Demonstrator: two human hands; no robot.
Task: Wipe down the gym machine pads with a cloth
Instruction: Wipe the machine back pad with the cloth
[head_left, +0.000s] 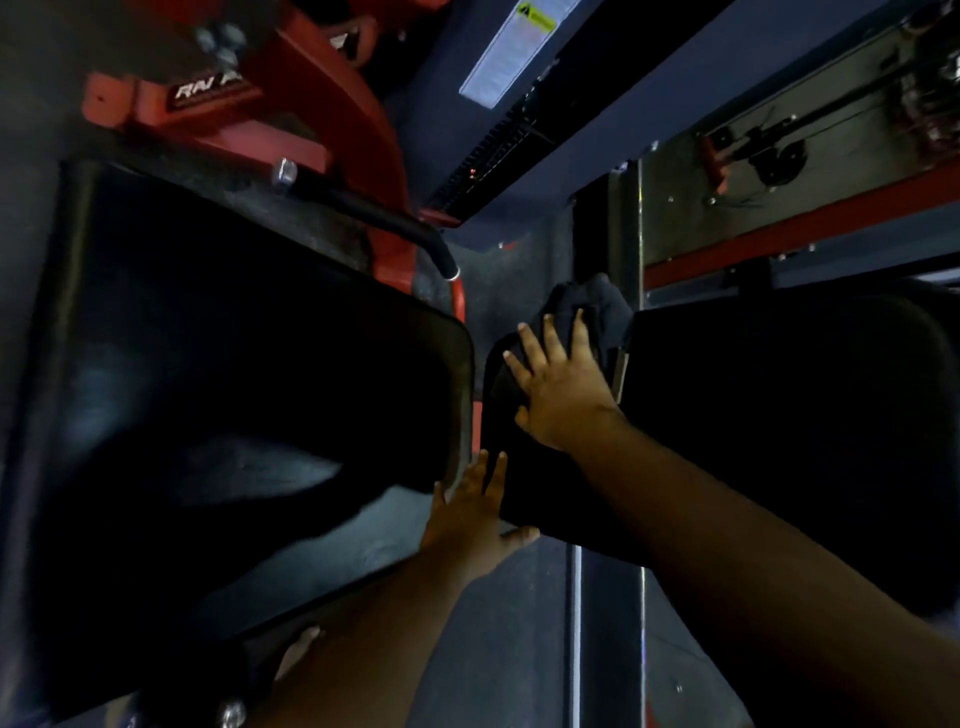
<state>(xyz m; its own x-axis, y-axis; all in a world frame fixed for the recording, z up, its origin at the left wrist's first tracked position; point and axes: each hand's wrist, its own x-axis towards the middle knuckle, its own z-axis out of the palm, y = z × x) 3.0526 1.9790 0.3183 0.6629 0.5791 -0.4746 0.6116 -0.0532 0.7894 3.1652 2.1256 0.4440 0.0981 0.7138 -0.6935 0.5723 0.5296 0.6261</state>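
At frame center, the right hand (558, 384), fingers spread flat, presses a dark cloth (582, 306) onto a black pad (524, 467); the left hand (475, 517), open-fingered, steadies the pad's lower edge.

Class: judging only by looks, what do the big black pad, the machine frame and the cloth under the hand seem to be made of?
Big black pad: probably vinyl-covered upholstery, smooth with a dull sheen and rounded edges.
Machine frame: likely painted metal, glossy red, bolted.
Cloth: soft dark fabric, bunched and folded under the right hand; weave too dark to tell.
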